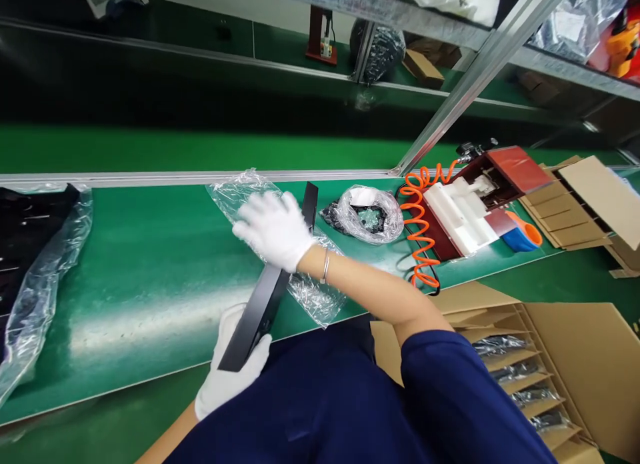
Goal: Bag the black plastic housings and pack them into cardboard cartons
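My left hand, in a white glove, grips the near end of a long black plastic bar. The bar slants away from me over the bench edge. My right hand, also gloved in white, lies palm down across the bar's upper part, its fingers spread. Whether its palm presses on the bar cannot be seen. Beneath the bar and that hand is a clear plastic bag, crumpled and showing on both sides. Just right of the bar's far end sits a ring-shaped roll in clear wrap.
A red and white fixture with an orange coiled hose stands on the right. Below it, an open carton holds bagged parts between dividers. Black parts in plastic lie at left. A metal post rises behind the bench.
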Demonstrator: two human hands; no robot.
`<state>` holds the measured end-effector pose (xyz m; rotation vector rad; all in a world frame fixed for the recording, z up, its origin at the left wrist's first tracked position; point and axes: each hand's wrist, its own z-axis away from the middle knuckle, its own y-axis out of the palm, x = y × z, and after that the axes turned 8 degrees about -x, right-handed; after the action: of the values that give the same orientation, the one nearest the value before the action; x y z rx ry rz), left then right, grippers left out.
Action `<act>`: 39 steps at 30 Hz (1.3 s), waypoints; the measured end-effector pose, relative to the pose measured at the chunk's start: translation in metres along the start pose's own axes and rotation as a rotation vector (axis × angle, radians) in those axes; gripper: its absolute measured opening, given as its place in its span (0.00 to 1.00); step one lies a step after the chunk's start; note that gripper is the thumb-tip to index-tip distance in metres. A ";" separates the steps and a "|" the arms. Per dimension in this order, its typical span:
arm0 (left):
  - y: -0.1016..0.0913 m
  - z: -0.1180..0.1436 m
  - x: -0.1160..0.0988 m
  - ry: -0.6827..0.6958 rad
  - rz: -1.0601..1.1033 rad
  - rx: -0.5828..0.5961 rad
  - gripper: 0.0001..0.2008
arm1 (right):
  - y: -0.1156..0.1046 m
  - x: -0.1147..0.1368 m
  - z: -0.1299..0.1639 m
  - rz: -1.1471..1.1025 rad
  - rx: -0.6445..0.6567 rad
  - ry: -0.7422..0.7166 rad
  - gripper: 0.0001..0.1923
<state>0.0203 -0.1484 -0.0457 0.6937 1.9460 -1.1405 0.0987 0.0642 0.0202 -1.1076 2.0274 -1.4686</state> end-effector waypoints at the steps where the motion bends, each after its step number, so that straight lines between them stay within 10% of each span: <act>1: 0.000 0.000 0.000 -0.027 0.003 0.008 0.19 | 0.001 -0.002 -0.001 0.026 -0.018 0.093 0.19; 7: 0.000 0.001 -0.002 -0.066 0.031 0.013 0.18 | 0.004 -0.005 -0.004 0.001 -0.048 -0.039 0.20; 11: 0.000 0.003 -0.003 -0.161 0.035 0.031 0.18 | 0.001 -0.002 -0.004 0.075 -0.083 0.168 0.21; 15: 0.000 0.001 -0.002 -0.061 0.045 -0.007 0.17 | -0.003 0.005 -0.001 -0.005 -0.019 -0.086 0.19; 20: -0.002 -0.004 -0.006 -0.086 0.025 0.014 0.18 | -0.006 0.002 -0.003 0.072 -0.049 0.195 0.21; 24: -0.001 -0.006 -0.003 -0.015 0.030 -0.021 0.15 | -0.006 0.006 0.002 0.001 0.009 -0.129 0.16; 29: 0.001 -0.006 -0.001 -0.050 0.030 -0.002 0.17 | -0.005 0.004 0.004 0.105 -0.059 0.199 0.20; 33: 0.003 -0.005 0.001 0.027 0.035 -0.035 0.16 | -0.010 0.005 0.006 0.034 0.016 -0.149 0.17; 37: 0.006 -0.002 0.007 -0.005 0.024 -0.029 0.17 | -0.011 0.000 0.006 0.161 -0.015 0.215 0.22; 39: 0.010 -0.001 0.011 -0.023 0.030 -0.033 0.17 | -0.009 0.006 0.011 0.113 -0.011 0.109 0.23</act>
<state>0.0213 -0.1426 -0.0587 0.6870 1.9243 -1.0905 0.1062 0.0512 0.0252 -0.9189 2.1362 -1.4918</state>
